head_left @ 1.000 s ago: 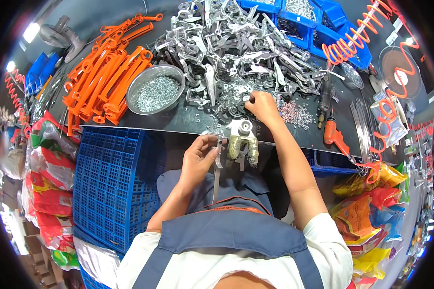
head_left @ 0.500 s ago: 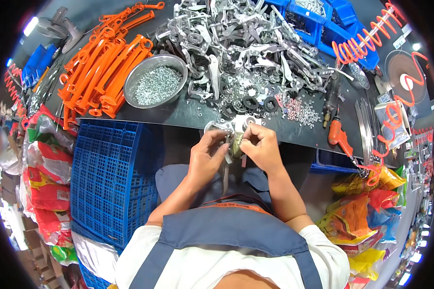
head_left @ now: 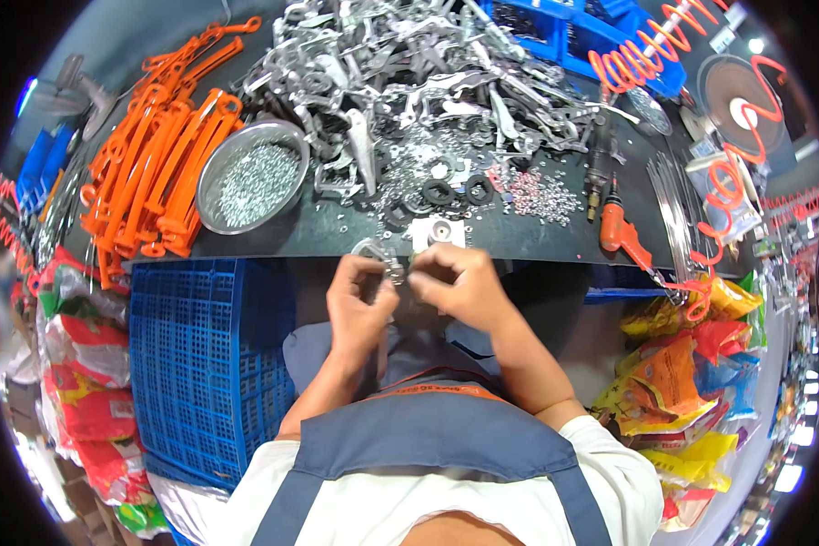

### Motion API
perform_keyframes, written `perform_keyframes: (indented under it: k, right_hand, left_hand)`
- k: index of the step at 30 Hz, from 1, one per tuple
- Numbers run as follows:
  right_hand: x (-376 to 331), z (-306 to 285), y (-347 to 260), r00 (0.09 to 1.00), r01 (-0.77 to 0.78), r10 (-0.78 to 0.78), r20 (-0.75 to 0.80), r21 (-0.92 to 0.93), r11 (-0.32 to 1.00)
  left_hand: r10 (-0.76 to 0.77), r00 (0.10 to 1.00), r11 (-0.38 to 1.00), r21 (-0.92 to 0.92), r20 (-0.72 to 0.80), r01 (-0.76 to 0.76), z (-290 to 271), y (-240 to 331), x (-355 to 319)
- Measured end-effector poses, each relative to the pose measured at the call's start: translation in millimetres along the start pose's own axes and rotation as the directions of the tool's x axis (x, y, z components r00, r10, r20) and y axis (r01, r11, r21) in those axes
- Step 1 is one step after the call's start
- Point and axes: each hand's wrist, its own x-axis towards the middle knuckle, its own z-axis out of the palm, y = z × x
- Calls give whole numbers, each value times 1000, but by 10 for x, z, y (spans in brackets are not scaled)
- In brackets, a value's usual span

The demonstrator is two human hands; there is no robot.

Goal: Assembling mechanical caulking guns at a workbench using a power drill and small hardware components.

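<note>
Just off the front edge of the bench, my left hand [head_left: 358,298] pinches a silver metal part [head_left: 387,261] that has a rounded end. Close on its right, my right hand [head_left: 464,289] has its thumb and index finger curled together at that part; whatever they grip is blurred and hidden. Straight beyond the fingers, a small white block [head_left: 452,235] with a round hole sits at the bench edge. Black rings [head_left: 439,192] lie behind it, among scattered small metal nuts [head_left: 539,196]. A large heap of silver metal castings [head_left: 400,82] rises further back.
On the left are a steel bowl [head_left: 211,193] of small hardware and orange metal frames [head_left: 150,164]. An orange-handled driver [head_left: 615,227] lies at the right, near coiled red air hoses [head_left: 646,50] and blue bins [head_left: 555,27]. A blue crate [head_left: 187,364] stands below the bench.
Both hands have moved slightly down and to the left in view. My fingers have shifted around the part, and the greenish-yellow piece between them no longer shows. The whole view has shifted a little.
</note>
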Motion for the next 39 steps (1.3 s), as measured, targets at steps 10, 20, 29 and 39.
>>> perform_keyframes:
  k: [10,20,29,39]
  right_hand:
    - [701,-1173,748,932,-236,-129,-338,-837,493]
    - [816,-1226,788,944,-81,-306,-121,-987,139]
    - [692,-1594,909,928,18,-321,-189,-838,546]
    - [623,-1579,727,831,-43,-480,-279,-894,446]
  left_hand:
    - [-172,974,902,-373,150,217,-11,82,40]
    - [-208,961,865,-425,181,267,-46,109,-110]
    - [-180,960,874,-414,215,256,-60,66,-101]
    - [-215,966,844,-470,143,257,37,27,12]
